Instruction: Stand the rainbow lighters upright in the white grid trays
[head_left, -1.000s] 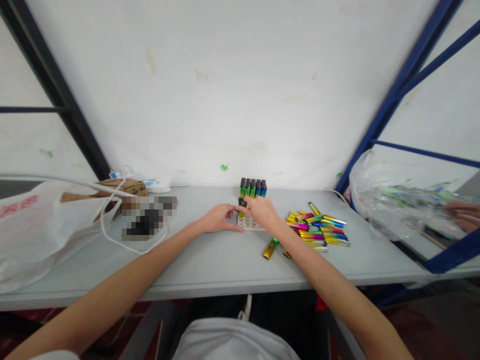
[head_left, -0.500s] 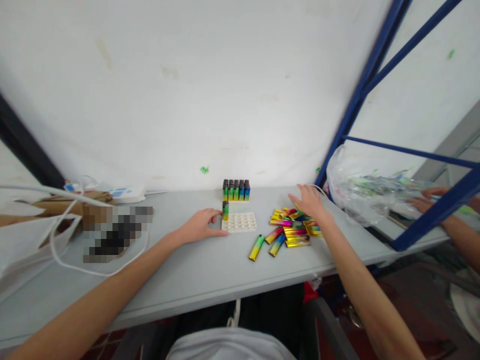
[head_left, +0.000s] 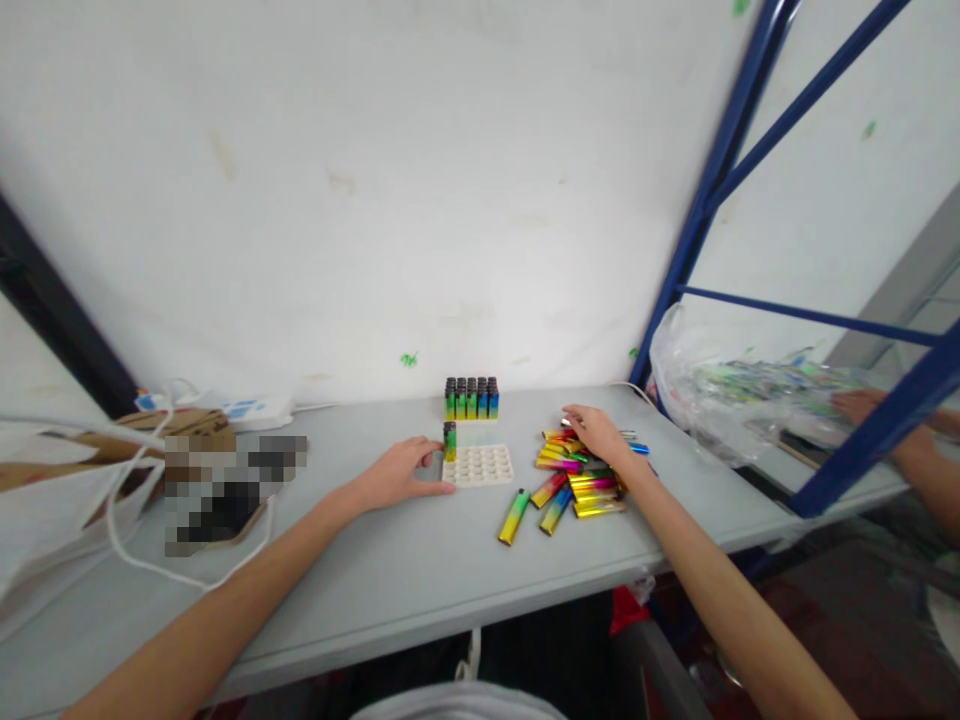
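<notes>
The right hand [head_left: 600, 432] is over a heap of shiny gold, red and blue lighters [head_left: 589, 482]. It hides part of the heap, and its fingers bend down at the back, so I cannot tell if they grip one. The left hand [head_left: 397, 472] is open, thumb and fingers apart, at the left end of a flat white tray with round holes [head_left: 480, 466]. I cannot tell if it presses on the tray. One green and yellow lighter with a black top [head_left: 450, 441] stands in the tray's back left corner. More green and blue lighters in rows [head_left: 471, 398] stand behind, near the white wall [head_left: 420, 200].

On the left, small squares blur a dark thing [head_left: 232, 495], and a white plastic bag [head_left: 45, 540] is cut off. On the right, another person's hands [head_left: 892, 425] are fuzzy, partly behind a slanted blue metal bar [head_left: 877, 440].

A white box with blue marks [head_left: 259, 410] has print too small to read.

Bare grey table top [head_left: 420, 570] runs from the tray to the front edge. The heap sits right of the tray, a little gap between.
</notes>
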